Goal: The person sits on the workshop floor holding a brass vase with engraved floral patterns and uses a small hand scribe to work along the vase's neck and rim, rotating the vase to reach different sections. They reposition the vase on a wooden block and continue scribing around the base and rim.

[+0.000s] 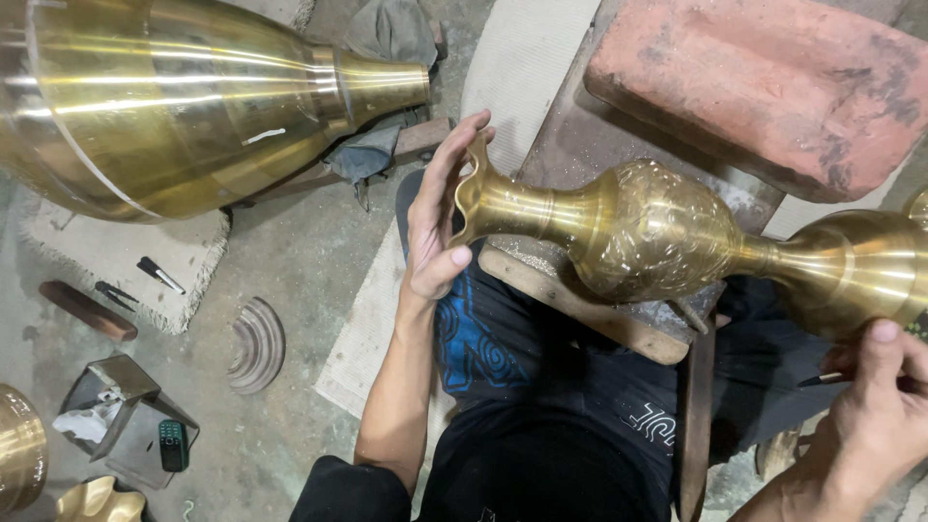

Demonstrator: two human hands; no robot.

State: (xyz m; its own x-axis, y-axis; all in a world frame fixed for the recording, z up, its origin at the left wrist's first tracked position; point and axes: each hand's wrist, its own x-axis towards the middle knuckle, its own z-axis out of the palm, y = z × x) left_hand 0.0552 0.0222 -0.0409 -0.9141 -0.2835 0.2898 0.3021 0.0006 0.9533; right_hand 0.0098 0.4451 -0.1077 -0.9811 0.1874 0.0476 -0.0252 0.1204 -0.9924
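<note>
Left hand (435, 217) open wide, palm cupped against fluted mouth of brass vase (638, 232); vase lying across lap and wooden block (580, 304), centre; right hand (884, 406) at 4 o'clock, pinching thin tool (822, 379) beside base; brick (764, 87) at 1 o'clock.

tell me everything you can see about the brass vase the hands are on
The brass vase lies on its side across a wooden block over the person's lap. It looks like polished golden metal, with a wavy flared mouth, a narrow neck, an embossed round belly and a smooth flared foot. The left hand cups the mouth; the right hand is at the foot, with a thin tool.
</note>
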